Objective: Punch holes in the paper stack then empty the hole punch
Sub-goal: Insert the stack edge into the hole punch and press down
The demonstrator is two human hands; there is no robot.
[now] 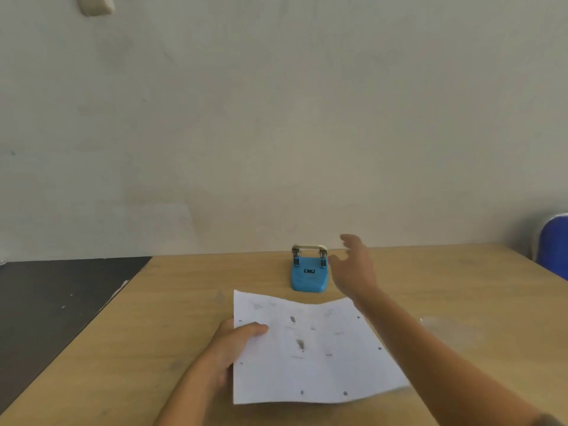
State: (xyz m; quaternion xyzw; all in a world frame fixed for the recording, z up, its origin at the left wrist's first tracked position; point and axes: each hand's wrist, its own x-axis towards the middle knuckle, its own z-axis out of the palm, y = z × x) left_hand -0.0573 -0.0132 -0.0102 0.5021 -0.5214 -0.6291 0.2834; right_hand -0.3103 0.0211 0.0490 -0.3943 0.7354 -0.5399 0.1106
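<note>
A white paper stack [310,348] lies near the front of the wooden table [172,309], slightly curled, with small punched holes along its left, right and near edges. My left hand [236,342] grips its left edge, thumb on top. A blue hole punch [309,273] with a pale metal lever stands beyond the paper, close to the wall. My right hand [353,265] hovers just to the right of the punch, fingers spread, holding nothing and not touching it.
A plain pale wall rises right behind the table's far edge. A dark surface [55,302] adjoins the table on the left. A blue rounded object [553,244] stands at the far right edge.
</note>
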